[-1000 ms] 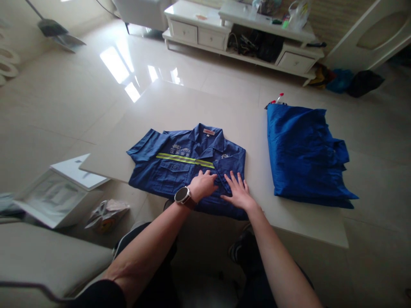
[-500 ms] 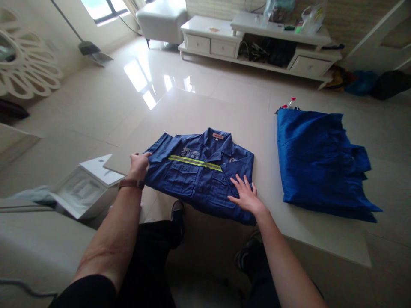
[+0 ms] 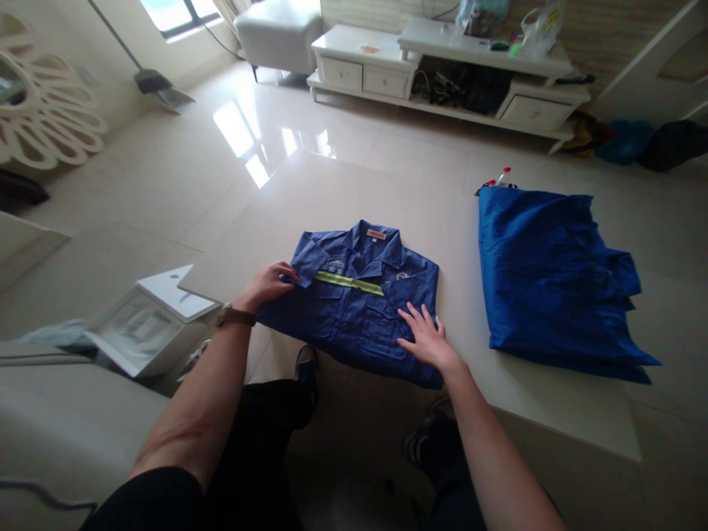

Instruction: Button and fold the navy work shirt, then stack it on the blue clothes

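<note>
A dark blue work jacket with a yellow-green reflective stripe lies front up on the table, its collar pointing away from me. My left hand is closed on the edge of the jacket's left-hand side, which is turned inward over part of the chest lettering. With fingers spread, my right hand rests flat on the right side of the front, near a chest pocket. To the right lies a stack of brighter blue folded garments, apart from both hands.
Bottles with red caps show behind the blue stack. An open white box stands left of the table. A low white TV cabinet, a grey stool and a dustpan stand farther back on the floor.
My left hand has moved right and inward, bringing the jacket's left edge over the chest and covering part of the lettering and stripe. My right hand has stayed nearly in place.
</note>
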`<action>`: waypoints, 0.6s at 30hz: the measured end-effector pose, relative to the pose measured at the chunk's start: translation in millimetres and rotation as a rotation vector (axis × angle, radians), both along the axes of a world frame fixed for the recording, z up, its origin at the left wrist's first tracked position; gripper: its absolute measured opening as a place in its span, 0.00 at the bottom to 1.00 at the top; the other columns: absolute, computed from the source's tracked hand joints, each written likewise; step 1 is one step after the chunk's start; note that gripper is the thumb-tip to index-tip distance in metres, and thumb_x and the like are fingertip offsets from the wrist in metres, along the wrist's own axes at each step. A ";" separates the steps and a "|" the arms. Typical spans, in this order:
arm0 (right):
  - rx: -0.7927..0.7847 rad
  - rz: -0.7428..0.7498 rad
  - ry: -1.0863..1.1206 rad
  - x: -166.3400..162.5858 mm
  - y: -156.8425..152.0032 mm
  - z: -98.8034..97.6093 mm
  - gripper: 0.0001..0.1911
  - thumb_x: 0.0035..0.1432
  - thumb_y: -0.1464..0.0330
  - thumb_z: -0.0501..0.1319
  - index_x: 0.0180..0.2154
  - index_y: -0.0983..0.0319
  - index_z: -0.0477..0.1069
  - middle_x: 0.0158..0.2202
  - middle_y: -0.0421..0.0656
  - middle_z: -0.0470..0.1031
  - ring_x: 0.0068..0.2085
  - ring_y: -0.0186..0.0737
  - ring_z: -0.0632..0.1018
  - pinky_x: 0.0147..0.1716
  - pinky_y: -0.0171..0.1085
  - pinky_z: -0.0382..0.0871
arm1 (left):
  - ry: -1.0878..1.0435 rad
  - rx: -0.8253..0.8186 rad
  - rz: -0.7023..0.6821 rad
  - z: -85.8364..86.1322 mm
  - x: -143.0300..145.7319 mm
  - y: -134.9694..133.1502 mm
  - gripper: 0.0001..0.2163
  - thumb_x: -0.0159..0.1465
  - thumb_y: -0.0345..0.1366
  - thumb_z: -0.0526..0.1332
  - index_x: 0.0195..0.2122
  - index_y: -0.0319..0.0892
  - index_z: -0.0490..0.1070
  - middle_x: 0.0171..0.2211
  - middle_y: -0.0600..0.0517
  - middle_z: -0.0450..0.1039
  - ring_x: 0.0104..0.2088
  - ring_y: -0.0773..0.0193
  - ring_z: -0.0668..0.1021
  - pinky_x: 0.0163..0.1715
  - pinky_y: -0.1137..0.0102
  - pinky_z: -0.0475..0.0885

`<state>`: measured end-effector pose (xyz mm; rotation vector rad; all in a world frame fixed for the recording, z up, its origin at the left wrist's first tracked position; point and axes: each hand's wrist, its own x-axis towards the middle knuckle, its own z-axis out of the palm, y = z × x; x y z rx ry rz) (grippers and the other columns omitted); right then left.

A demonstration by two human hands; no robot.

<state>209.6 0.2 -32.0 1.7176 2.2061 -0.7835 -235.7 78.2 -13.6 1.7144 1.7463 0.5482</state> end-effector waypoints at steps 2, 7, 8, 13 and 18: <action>-0.004 -0.003 0.000 -0.6 0.4 1.6 0.39 0.67 0.59 0.60 0.75 0.47 0.52 0.80 0.38 0.40 0.79 0.53 0.40 0.74 0.63 0.37 | 0.029 -0.087 -0.117 1.2 0.8 -2.9 0.11 0.48 0.44 0.68 0.30 0.45 0.83 0.44 0.47 0.79 0.46 0.52 0.80 0.55 0.64 0.74; -0.007 -0.004 -0.004 -0.2 0.8 2.1 0.38 0.67 0.60 0.60 0.75 0.47 0.53 0.80 0.37 0.41 0.79 0.54 0.40 0.74 0.63 0.38 | 0.138 -0.047 -0.037 -5.0 3.5 -0.8 0.24 0.59 0.57 0.63 0.45 0.43 0.81 0.51 0.44 0.76 0.52 0.49 0.79 0.58 0.57 0.74; 0.000 0.000 -0.004 0.1 0.7 1.3 0.38 0.67 0.60 0.60 0.75 0.47 0.53 0.80 0.38 0.41 0.79 0.54 0.41 0.74 0.64 0.39 | 0.163 -0.013 0.009 -9.1 3.9 1.2 0.27 0.61 0.57 0.61 0.52 0.43 0.79 0.56 0.42 0.74 0.56 0.48 0.77 0.61 0.56 0.72; 0.028 0.011 -0.015 0.5 0.2 -1.7 0.37 0.68 0.59 0.60 0.75 0.46 0.53 0.80 0.39 0.42 0.79 0.54 0.42 0.73 0.63 0.42 | 0.175 -0.150 -0.106 -35.2 3.2 9.0 0.35 0.68 0.57 0.52 0.69 0.41 0.69 0.72 0.42 0.63 0.73 0.49 0.64 0.72 0.60 0.60; 0.009 0.006 -0.016 -0.4 0.6 -0.2 0.38 0.67 0.60 0.60 0.75 0.47 0.53 0.80 0.37 0.42 0.79 0.53 0.42 0.74 0.63 0.41 | 0.313 -0.319 -0.165 -44.4 3.7 7.8 0.34 0.72 0.57 0.46 0.75 0.50 0.58 0.79 0.48 0.45 0.78 0.44 0.47 0.73 0.40 0.51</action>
